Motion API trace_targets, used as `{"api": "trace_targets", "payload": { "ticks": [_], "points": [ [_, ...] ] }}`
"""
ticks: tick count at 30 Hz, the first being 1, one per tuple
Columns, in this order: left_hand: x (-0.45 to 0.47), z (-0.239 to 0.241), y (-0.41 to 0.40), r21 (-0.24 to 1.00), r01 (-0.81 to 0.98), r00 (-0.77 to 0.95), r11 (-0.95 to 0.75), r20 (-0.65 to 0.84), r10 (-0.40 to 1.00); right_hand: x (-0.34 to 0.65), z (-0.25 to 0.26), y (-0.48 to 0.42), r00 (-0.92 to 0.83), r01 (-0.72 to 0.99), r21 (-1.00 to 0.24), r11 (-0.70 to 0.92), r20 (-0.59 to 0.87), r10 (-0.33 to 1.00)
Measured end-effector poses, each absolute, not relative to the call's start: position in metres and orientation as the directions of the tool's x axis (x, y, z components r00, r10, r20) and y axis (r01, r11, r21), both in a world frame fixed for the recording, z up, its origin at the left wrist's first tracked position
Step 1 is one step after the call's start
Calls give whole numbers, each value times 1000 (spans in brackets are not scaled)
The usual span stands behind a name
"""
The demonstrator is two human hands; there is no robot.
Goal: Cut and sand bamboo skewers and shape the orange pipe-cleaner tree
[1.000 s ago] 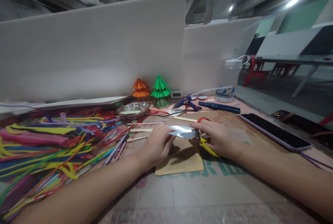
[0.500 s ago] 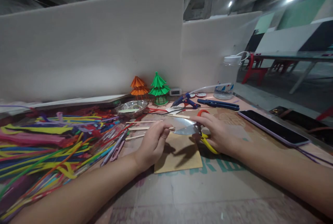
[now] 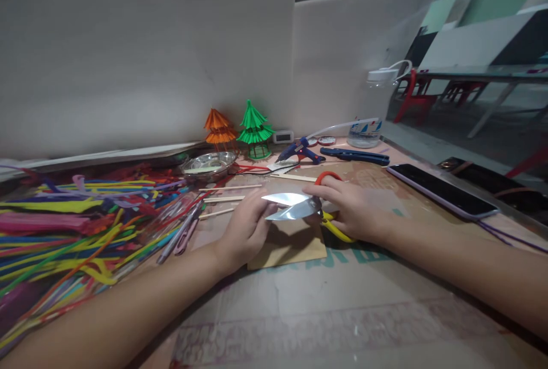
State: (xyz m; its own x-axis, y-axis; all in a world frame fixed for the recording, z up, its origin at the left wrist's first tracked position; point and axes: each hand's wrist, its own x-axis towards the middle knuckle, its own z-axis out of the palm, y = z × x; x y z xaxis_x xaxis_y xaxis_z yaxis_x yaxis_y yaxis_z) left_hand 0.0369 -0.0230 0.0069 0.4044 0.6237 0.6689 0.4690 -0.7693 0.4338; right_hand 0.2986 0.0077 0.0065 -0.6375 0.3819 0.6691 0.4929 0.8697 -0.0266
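My right hand grips scissors with one orange and one yellow handle loop; the shiny blades are parted and point left. My left hand is curled in a pinch right at the blade tips, holding something too small to make out. Both hands hover over a brown cardboard piece lying on the table.
A heap of coloured pipe cleaners fills the left. Thin wooden sticks, a metal dish, orange and green paper trees, a blue glue gun, a jar and a phone lie around.
The scissor blades closed half a second ago and have parted again. My left hand's pinch stays at the blade tips. The camera tilted down slightly.
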Motion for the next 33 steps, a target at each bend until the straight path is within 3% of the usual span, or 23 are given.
{"api": "trace_targets", "payload": {
  "ticks": [6,15,26,33],
  "points": [
    [35,3,-23,425,452,417,-784,676,607,299,6,8,-639,509,-96,855,624,450],
    [37,7,-21,364,398,445,-842,726,524,299,10,5,-648,504,-83,860,622,440],
    [39,7,-21,404,375,436,-834,718,543,299,12,6,-673,489,-64,870,606,423],
    [38,8,-24,365,398,461,-842,713,528,300,13,5,-689,504,-17,863,594,415]
  ]
}}
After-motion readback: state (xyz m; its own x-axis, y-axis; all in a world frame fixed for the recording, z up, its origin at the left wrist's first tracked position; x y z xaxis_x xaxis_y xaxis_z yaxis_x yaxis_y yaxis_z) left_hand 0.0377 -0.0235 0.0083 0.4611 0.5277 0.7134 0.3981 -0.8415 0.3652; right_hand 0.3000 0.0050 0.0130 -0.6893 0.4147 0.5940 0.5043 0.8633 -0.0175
